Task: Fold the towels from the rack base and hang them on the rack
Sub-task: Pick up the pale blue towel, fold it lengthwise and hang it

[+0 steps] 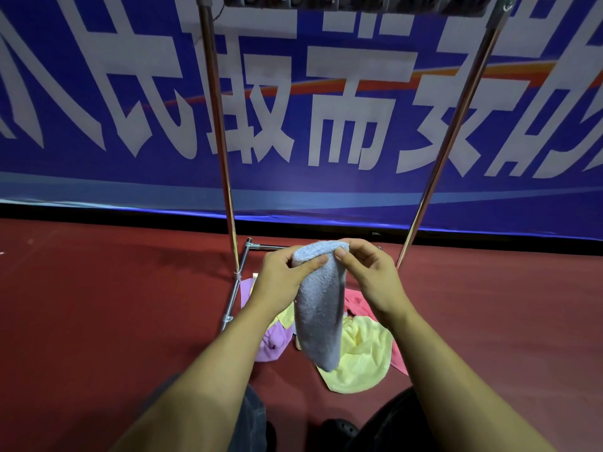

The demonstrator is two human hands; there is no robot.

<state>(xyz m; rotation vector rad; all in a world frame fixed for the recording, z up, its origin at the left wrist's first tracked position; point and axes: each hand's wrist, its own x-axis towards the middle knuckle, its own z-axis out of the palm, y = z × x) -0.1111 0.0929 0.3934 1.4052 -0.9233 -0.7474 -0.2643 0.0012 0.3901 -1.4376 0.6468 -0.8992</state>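
Your left hand (287, 272) and right hand (368, 269) both pinch the grey towel (321, 308) at its top. Match its edges before lifting it to the rack (453, 132).

Blue banner (293, 93) with large white characters (crossed by an orange streak) spans the rear wall. Directly below the banner, a black baseboard strip (130, 212); below that, dark red floor (98, 305), dimly lit.
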